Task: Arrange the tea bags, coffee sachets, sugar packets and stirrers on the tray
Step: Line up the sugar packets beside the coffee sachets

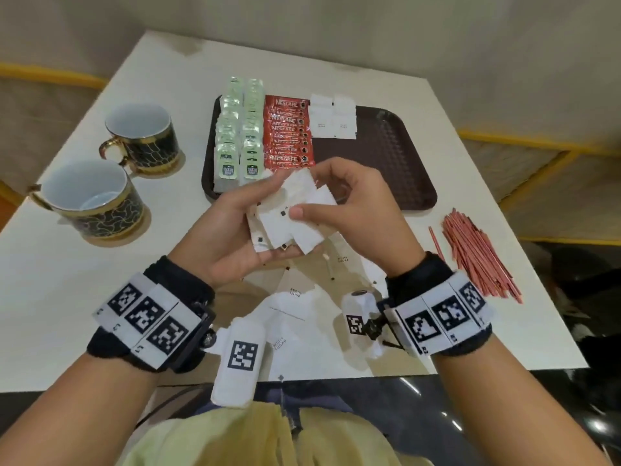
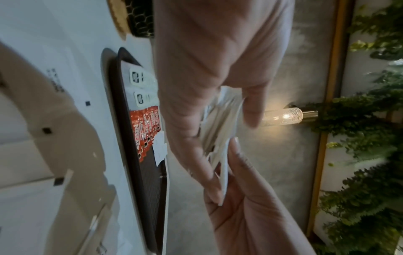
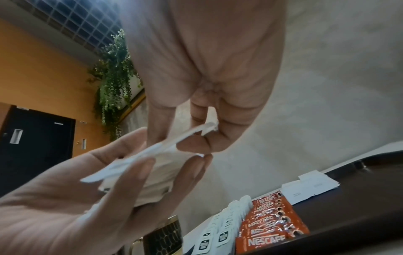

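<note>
My left hand lies palm up above the table's middle, cradling a fanned stack of white sugar packets. My right hand pinches the top packets of that stack between thumb and fingers; the right wrist view shows the packet pinched edge-on. Behind the hands lies the dark brown tray. On it stand two columns of tea bags, a column of red Nescafe coffee sachets and a few sugar packets at the back. A heap of red stirrers lies on the table to the right.
Two black-and-gold cups stand on the white table left of the tray. More sugar packets lie on the table under my wrists. The tray's right half is bare. The table's near edge is close to my body.
</note>
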Demonstrator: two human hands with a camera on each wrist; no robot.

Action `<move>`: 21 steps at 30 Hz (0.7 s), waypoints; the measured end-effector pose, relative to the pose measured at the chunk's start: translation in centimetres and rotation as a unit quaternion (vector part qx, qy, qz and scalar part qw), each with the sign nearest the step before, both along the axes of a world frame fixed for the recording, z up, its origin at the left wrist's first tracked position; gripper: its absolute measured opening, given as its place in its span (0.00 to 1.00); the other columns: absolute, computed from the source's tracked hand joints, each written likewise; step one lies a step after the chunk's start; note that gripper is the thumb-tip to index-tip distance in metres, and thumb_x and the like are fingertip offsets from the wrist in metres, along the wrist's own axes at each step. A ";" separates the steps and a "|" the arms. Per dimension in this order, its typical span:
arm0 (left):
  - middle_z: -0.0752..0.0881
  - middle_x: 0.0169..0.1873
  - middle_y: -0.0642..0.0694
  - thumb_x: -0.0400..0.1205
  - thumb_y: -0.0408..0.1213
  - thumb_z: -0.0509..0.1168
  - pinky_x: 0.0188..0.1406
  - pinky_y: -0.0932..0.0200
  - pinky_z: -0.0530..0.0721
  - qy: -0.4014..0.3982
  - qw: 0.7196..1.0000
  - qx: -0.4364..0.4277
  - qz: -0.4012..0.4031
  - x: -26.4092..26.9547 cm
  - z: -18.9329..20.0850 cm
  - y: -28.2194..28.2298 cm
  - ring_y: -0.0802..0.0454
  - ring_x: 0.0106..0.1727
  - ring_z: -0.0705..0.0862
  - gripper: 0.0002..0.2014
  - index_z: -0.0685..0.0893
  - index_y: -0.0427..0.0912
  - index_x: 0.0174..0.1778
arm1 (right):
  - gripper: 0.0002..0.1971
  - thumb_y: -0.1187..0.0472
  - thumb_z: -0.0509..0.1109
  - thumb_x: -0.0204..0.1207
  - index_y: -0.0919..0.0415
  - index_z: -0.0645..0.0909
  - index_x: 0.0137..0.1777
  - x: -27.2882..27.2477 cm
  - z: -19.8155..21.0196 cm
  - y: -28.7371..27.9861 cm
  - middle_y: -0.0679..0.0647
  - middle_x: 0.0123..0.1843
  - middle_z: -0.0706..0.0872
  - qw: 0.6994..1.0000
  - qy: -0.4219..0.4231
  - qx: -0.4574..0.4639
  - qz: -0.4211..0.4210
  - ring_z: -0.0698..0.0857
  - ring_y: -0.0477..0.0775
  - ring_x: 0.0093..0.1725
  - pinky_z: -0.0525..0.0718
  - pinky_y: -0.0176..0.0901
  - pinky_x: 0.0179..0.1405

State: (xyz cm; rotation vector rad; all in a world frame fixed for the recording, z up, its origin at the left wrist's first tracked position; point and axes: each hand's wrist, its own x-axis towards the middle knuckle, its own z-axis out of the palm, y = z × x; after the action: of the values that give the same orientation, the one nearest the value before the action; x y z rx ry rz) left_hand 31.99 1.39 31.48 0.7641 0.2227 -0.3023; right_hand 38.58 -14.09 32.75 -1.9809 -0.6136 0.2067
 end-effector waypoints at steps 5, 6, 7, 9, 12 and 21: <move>0.86 0.63 0.34 0.75 0.28 0.64 0.53 0.41 0.88 0.005 0.999 0.021 0.036 0.5 0.2 0.1 0.37 0.62 0.87 0.23 0.80 0.40 0.69 | 0.22 0.49 0.84 0.64 0.57 0.82 0.52 0.2 0.3 0.1 0.54 0.38 0.80 0.998 0.016 -0.028 -0.058 0.79 0.48 0.35 0.85 0.49 0.29; 0.86 0.63 0.34 0.76 0.28 0.64 0.52 0.40 0.89 0.002 0.999 0.017 0.044 0.7 0.3 0.2 0.36 0.63 0.86 0.24 0.79 0.41 0.70 | 0.20 0.51 0.83 0.66 0.60 0.82 0.51 0.4 0.4 -0.1 0.59 0.35 0.78 0.997 0.045 -0.014 -0.059 0.78 0.49 0.31 0.81 0.45 0.23; 0.86 0.63 0.35 0.76 0.28 0.64 0.52 0.40 0.89 0.000 0.999 0.015 0.051 0.8 0.4 0.2 0.36 0.64 0.86 0.25 0.78 0.42 0.71 | 0.17 0.55 0.82 0.68 0.63 0.82 0.50 0.6 0.5 -0.4 0.64 0.34 0.77 0.995 0.075 0.006 -0.057 0.78 0.50 0.27 0.78 0.42 0.20; 0.86 0.64 0.35 0.75 0.28 0.65 0.49 0.38 0.90 -0.001 0.998 0.013 0.065 1.1 0.4 0.3 0.35 0.64 0.86 0.28 0.76 0.43 0.74 | 0.10 0.63 0.79 0.72 0.68 0.83 0.48 1.1 0.8 -1.3 0.63 0.33 0.78 0.989 0.129 0.051 -0.054 0.78 0.48 0.25 0.77 0.37 0.21; 0.87 0.62 0.35 0.73 0.28 0.66 0.50 0.34 0.88 -0.005 0.997 0.002 0.080 1.4 0.4 0.2 0.36 0.60 0.88 0.29 0.77 0.44 0.73 | 0.04 0.73 0.73 0.75 0.70 0.85 0.49 1.4 1.2 -2.7 0.62 0.36 0.84 0.977 0.175 0.113 -0.049 0.83 0.46 0.29 0.82 0.33 0.27; 0.87 0.63 0.38 0.73 0.29 0.68 0.59 0.32 0.83 -0.022 0.996 0.016 0.086 2.2 0.2 -0.6 0.36 0.65 0.85 0.25 0.81 0.45 0.68 | 0.06 0.71 0.72 0.76 0.66 0.86 0.52 1.1 0.8 -2.8 0.58 0.44 0.91 0.967 0.175 0.164 -0.082 0.89 0.53 0.42 0.85 0.36 0.34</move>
State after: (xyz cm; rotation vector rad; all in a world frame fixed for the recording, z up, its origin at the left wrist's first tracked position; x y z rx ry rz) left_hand 34.17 0.76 31.66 0.7763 0.2504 -0.1189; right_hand 39.71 -16.86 33.55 -1.6126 -0.2347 0.3236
